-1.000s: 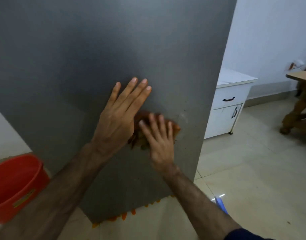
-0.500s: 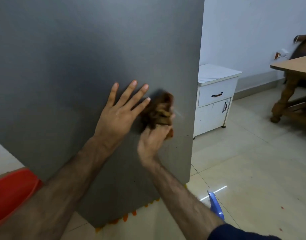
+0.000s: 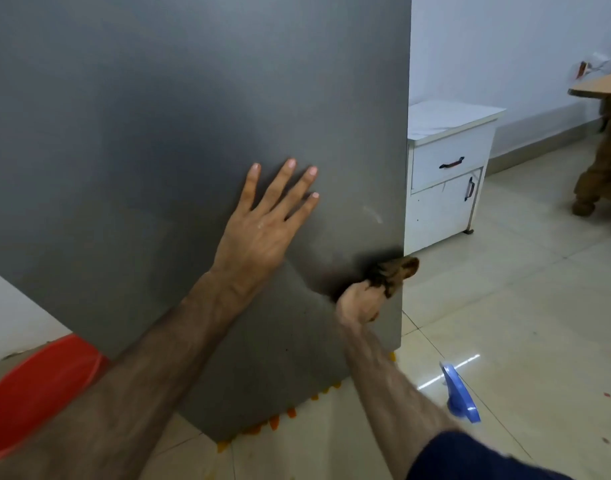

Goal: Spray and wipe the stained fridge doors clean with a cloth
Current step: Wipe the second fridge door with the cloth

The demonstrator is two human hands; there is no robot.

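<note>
I see the tall flat grey metal fridge door [image 3: 193,116] filling most of view, its R edge running top to bottom near centre-right. My left hand [image 3: 259,233] lies flat on the panel, fingers straight and spread, tips aimed toward 1 o'clock, nothing held, palm pressing the metal. My right hand [image 3: 361,303] sits at 4 o'clock from the L hand, fist clenched round a crumpled brown cloth [image 3: 394,273]; the cloth is bunched vs. the door's R edge low down, its tip poking past the edge over the floor. A pale smear [image 3: 373,213] shows on the door at 12 o'clock from the cloth, just inside the edge. Blue plastic spray bottle head [image 3: 458,393] sits on the glossy beige floor tiles [image 3: 522,306], at 5 o'clock from the R hand, apart from it. Red plastic bucket [image 3: 37,386] at lower L, partly behind my L forearm. Orange bits [image 3: 273,422] line the door's bottom edge. White cabinet w/ dark handles [image 3: 446,181] stands beyond the fridge at 3 o'clock; wooden table [image 3: 598,88] at far R, blurred.
</note>
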